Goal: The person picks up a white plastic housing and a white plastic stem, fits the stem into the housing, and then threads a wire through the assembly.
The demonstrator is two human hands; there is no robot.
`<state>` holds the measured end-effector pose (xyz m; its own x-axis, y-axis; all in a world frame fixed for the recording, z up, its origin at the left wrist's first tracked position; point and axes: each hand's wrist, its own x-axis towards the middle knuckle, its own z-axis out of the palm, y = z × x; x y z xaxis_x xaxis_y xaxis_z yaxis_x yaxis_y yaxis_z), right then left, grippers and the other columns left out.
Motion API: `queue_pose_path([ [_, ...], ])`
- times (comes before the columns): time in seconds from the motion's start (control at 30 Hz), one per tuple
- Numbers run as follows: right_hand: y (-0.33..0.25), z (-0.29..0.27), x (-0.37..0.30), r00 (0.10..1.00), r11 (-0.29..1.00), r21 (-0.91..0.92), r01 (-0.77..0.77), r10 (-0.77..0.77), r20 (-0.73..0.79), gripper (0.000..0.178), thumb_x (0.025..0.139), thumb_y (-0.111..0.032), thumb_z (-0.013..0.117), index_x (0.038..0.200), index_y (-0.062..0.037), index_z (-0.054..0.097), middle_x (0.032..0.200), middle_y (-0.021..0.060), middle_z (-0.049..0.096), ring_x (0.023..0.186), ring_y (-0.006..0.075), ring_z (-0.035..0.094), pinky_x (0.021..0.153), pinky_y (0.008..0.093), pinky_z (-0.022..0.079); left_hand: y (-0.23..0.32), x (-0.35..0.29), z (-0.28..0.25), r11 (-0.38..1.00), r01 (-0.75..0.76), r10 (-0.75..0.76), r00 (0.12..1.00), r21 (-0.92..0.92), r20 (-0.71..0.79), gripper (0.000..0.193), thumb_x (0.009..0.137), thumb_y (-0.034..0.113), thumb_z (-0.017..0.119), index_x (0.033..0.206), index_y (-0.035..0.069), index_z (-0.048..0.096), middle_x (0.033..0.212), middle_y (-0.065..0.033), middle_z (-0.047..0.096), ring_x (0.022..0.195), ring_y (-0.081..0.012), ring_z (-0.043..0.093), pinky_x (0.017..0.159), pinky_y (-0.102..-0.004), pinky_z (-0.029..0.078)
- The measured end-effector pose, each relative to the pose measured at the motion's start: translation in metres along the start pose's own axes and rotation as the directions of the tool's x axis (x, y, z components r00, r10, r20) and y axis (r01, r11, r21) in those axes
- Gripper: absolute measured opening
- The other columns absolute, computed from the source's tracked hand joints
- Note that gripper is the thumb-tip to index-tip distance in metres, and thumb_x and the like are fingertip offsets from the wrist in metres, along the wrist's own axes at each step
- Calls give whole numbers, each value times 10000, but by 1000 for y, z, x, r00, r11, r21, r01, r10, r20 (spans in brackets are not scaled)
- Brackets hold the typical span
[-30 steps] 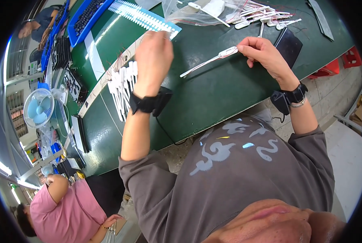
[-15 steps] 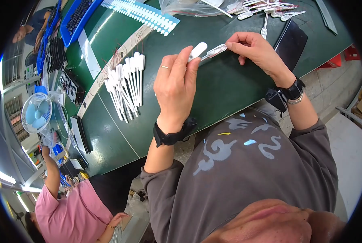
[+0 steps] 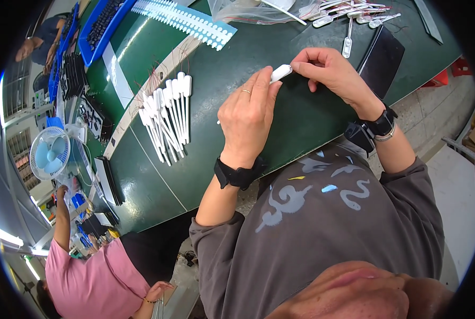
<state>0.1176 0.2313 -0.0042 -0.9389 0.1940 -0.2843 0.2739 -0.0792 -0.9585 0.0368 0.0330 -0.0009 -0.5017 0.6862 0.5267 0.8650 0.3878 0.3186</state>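
Observation:
My left hand (image 3: 248,114) is closed around a white plastic stick with a rounded paddle head (image 3: 281,73); the head juts out past the thumb and fingertips. At its tip, my right hand (image 3: 328,72) pinches with thumb and forefinger, and any thin wire there is too small to make out. Left of my hands, several finished-looking white sticks (image 3: 169,101) lie in a fanned bundle, heads away from me, with fine red wires. Beyond my right hand lie an open white stick half (image 3: 347,42) and a pile of similar white pieces (image 3: 333,11) with red wires.
A black flat slab (image 3: 383,58) lies right of my right hand on the green table (image 3: 216,183). Farther off are a clear plastic bag (image 3: 248,10), a light-blue sheet of white stickers (image 3: 195,26) and a blue bin (image 3: 88,48). A co-worker in pink (image 3: 96,276) sits at left.
Both halves, apart earlier with the cover held above the open piece, now sit together as one white head. My left hand has moved right, toward my right hand.

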Motion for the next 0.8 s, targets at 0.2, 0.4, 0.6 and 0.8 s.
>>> queue_pose_path([
  [0.2, -2, 7, 1, 1000, 1000, 23, -6, 6, 5, 211, 956, -241, 645, 945, -31, 658, 794, -53, 571, 632, 37, 516, 593, 185, 409, -3, 0, 5, 1000, 4, -4, 1000, 7, 13, 297, 841, 163, 757, 1110, 59, 685, 922, -88, 724, 713, -226, 684, 601, -329, 541],
  [0.4, -2, 8, 2, 1000, 999, 34, -10, 9, 6, 205, 957, -236, 643, 939, -33, 660, 782, -55, 571, 628, 33, 514, 589, 182, 404, -2, -3, 5, 1000, 13, -14, 1000, 9, 28, 302, 842, 155, 755, 1115, 52, 681, 898, -77, 711, 690, -220, 663, 586, -331, 527],
  [0.6, -3, 10, 1, 1000, 1000, 19, -8, 8, 9, 208, 958, -239, 644, 937, -33, 661, 776, -59, 565, 627, 30, 512, 587, 180, 401, 1, -6, 2, 1000, 11, -12, 999, 29, 49, 301, 840, 143, 752, 1115, 44, 679, 929, -74, 702, 724, -214, 654, 609, -325, 527],
  [0.8, 1, 13, 1, 999, 999, 28, 41, -42, 19, 203, 969, -234, 634, 959, -32, 656, 800, -60, 568, 658, 27, 516, 599, 179, 403, 0, -4, 1, 992, -20, 17, 1000, 122, 20, 302, 834, 124, 750, 1115, 39, 679, 945, -63, 687, 781, -202, 645, 666, -326, 531],
])
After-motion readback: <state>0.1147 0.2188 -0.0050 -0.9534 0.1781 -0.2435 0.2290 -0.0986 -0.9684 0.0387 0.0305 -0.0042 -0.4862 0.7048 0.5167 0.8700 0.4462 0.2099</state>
